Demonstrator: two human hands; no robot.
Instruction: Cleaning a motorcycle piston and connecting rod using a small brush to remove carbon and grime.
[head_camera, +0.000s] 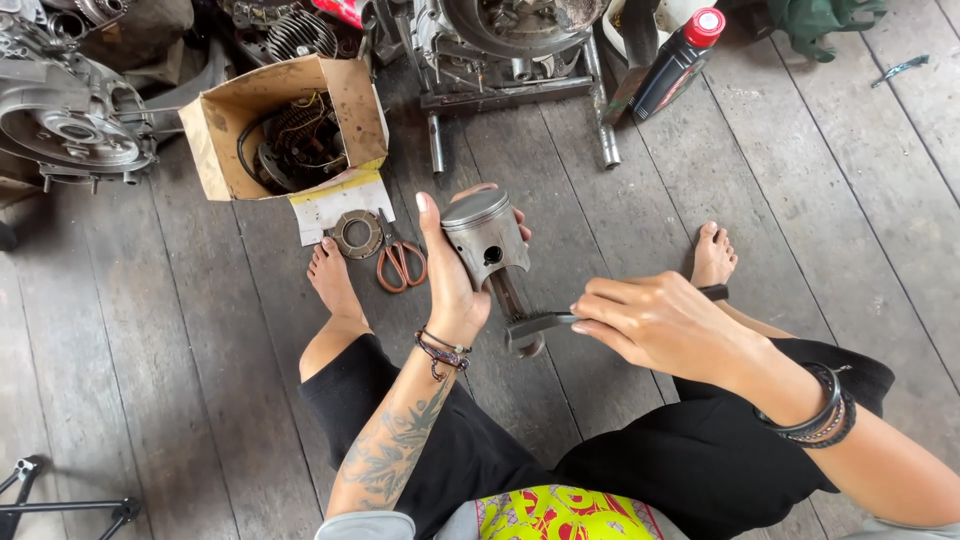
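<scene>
Right hand (655, 325) grips tool; left hand (452, 285) holds grey piston (485, 235) upright.

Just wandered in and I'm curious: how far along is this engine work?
Done: the grey metal piston with its connecting rod is out of the engine. In hand: the left hand grips the piston while the right hand works a dark tool at the rod's lower end. Left: engine parts lie scattered on the wooden floor.

Left hand (452, 285): grips a grey piston (485, 238) with its connecting rod (515, 310) hanging below. Right hand (655, 322): closed on a metal tool (545, 322) touching the rod's lower end. Beyond the left hand, on the wooden floor (780, 180): orange-handled scissors (401, 263), cardboard box (285, 125).
</scene>
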